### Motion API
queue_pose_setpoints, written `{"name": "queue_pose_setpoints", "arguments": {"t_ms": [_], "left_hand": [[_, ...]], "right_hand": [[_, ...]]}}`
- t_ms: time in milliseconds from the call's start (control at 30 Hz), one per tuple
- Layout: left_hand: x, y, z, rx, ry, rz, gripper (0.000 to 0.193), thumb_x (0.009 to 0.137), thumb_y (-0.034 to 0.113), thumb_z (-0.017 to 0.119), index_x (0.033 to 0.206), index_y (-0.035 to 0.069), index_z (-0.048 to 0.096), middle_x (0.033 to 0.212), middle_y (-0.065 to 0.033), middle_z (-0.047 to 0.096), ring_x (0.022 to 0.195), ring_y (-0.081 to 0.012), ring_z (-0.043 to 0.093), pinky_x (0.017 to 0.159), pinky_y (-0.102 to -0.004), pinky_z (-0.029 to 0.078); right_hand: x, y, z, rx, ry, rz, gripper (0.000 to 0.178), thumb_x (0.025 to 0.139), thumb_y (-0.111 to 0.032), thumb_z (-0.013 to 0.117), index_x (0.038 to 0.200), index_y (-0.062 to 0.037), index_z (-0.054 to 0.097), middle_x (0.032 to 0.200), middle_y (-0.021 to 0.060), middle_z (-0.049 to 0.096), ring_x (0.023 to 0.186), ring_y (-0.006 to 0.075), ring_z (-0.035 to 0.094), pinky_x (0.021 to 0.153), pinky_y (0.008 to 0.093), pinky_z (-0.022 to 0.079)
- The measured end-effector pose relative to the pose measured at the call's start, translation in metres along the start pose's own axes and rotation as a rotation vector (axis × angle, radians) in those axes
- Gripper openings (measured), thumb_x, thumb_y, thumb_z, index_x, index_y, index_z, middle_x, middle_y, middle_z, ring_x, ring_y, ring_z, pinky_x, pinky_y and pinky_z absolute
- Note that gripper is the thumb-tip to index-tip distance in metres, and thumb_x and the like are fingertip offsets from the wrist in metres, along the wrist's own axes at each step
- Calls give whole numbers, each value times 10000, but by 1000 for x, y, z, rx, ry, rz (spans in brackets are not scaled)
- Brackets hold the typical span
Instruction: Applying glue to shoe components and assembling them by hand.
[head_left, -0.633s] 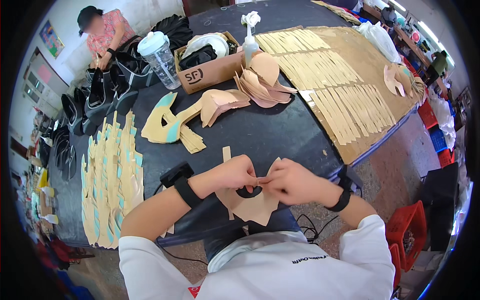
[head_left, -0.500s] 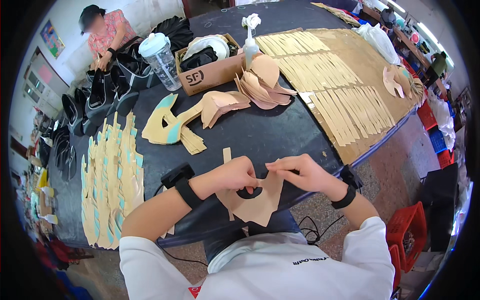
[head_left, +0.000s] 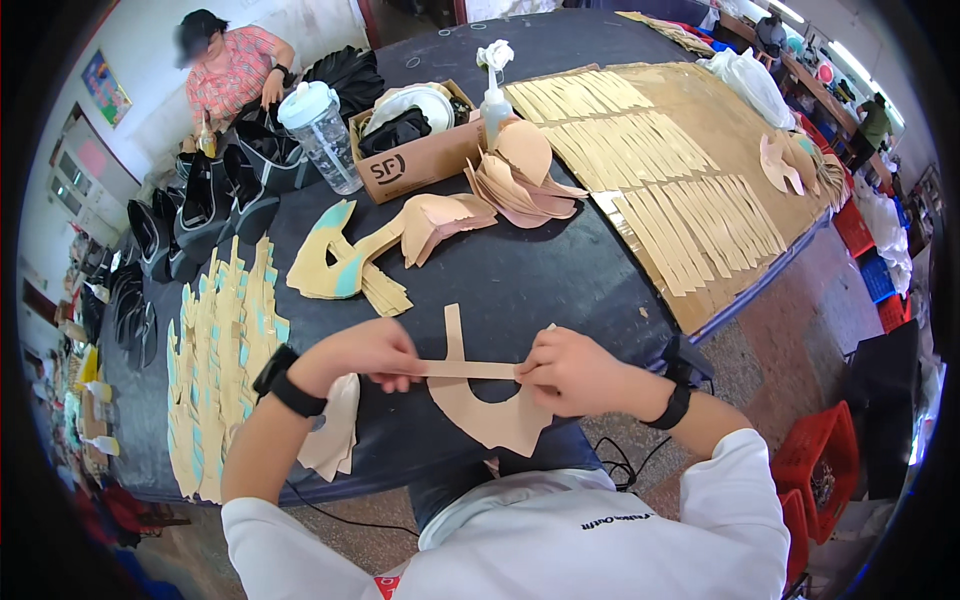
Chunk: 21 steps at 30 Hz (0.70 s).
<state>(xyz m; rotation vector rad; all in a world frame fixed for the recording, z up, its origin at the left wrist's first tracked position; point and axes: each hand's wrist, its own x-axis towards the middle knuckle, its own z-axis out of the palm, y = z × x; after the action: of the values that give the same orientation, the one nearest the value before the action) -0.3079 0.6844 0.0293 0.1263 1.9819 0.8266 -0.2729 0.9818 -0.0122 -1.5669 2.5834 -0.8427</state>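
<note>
A narrow tan strip (head_left: pixel 472 370) is stretched level between my two hands, over a curved tan shoe-upper piece (head_left: pixel 492 428). My left hand (head_left: pixel 388 360) pinches the strip's left end, off to the left of the piece. My right hand (head_left: pixel 562 372) is closed on the strip's right end, at the piece's upper right corner. The piece has a rounded cutout and hangs partly past the table's near edge. Another thin tan strip (head_left: pixel 454 330) stands up from behind its left side. Beside my left forearm lies a small stack of tan pieces (head_left: pixel 335 435).
Tan strips with turquoise patches (head_left: pixel 225 370) cover the table's left. Ahead lie stacked cut pieces (head_left: pixel 450 222), a cardboard box (head_left: pixel 420 165), a white squeeze bottle (head_left: pixel 494 105) and a clear jug (head_left: pixel 322 140). Strips lie on a brown board (head_left: pixel 735 150). Black shoes (head_left: pixel 205 205) stand near a seated person.
My left hand has moved left and down from the cutout, drawing the strip straight across. The small stack by my left forearm is now uncovered. The seated person's arms have shifted.
</note>
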Motion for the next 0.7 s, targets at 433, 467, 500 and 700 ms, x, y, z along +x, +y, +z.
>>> {"name": "queue_pose_setpoints", "arguments": {"t_ms": [433,467,500,700], "left_hand": [[-2,4,145,1292,877,882,411,748,192,601,1065,-68,571,1090,-213,587,978,-312,594,788,-353,508],[-2,1,147,1226,865,903,389,745,107,538,1077,-94,559,1095,-233,585,1001,-337,598,810,-346,515],[-1,-1,146,1227,871,893,389,745,107,538,1077,-94,559,1095,-233,585,1001,-337,598,810,-346,515],[-16,-24,131,1038,844,961,354,740,92,546,1048,-79,579,1069,-190,614,1021,-288,607,869,-347,505]], "right_hand": [[131,125,-21,-216,1022,980,324,780,-266,656,999,-28,635,995,143,618,1021,292,502,893,413,371],[141,128,-20,-342,1081,1203,276,778,-282,651,940,-60,668,1056,106,594,1109,339,420,967,467,286],[142,133,-26,-337,1079,1194,276,778,-282,651,940,-60,668,1056,106,594,1109,339,420,967,467,286],[139,93,-55,-76,1264,304,84,741,-91,690,823,-86,704,882,52,647,940,257,525,847,350,392]]}}
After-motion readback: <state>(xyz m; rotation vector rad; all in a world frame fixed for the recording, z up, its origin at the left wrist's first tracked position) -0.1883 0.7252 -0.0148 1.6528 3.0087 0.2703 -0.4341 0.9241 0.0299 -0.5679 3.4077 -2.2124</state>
